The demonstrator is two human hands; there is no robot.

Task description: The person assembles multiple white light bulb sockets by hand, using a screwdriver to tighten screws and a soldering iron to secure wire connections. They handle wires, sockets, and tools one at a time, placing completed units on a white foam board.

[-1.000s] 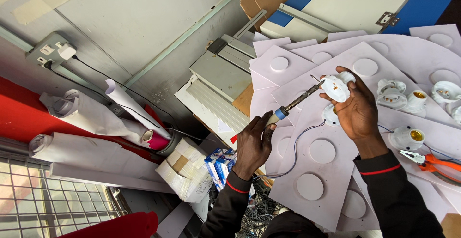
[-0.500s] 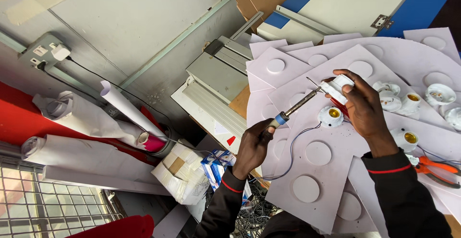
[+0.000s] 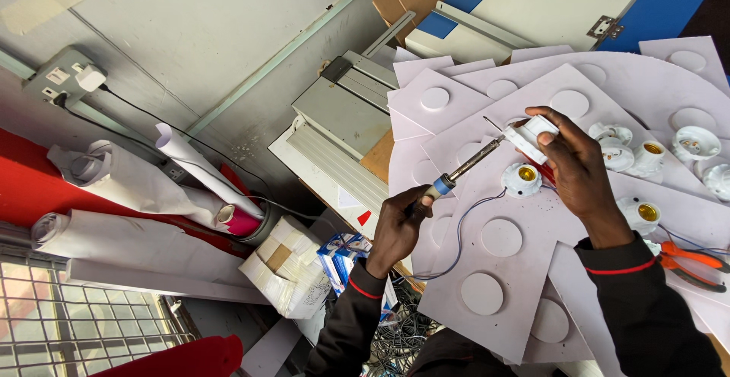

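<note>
**Soldering over a heap of white panels**

Grey wall and floor fill the upper left, with a white wall socket [image 3: 67,79] whose black cable runs down toward a pink-lined round bin [image 3: 245,221] holding rolled white paper sheets [image 3: 199,170]. More rolls lie on the red surface beside it. Just below stand small white cardboard boxes [image 3: 287,267], and a tangle of wire sits under the arms.

On the right, the table is covered by overlapping white foam panels with raised round discs [image 3: 502,270]. The left hand [image 3: 397,229] has its grip pressed around the blue handle of a metal-shafted soldering iron [image 3: 465,165], its tip reaching up to a small white plastic lamp holder [image 3: 532,133] pinched in the right hand [image 3: 578,168] above the panels. Thin blue wire [image 3: 456,240] loops down between both hands. Other white lamp holders with brass centres [image 3: 523,178] rest on the panels nearby, and orange-handled pliers [image 3: 688,263] lie beside the right sleeve.
</note>
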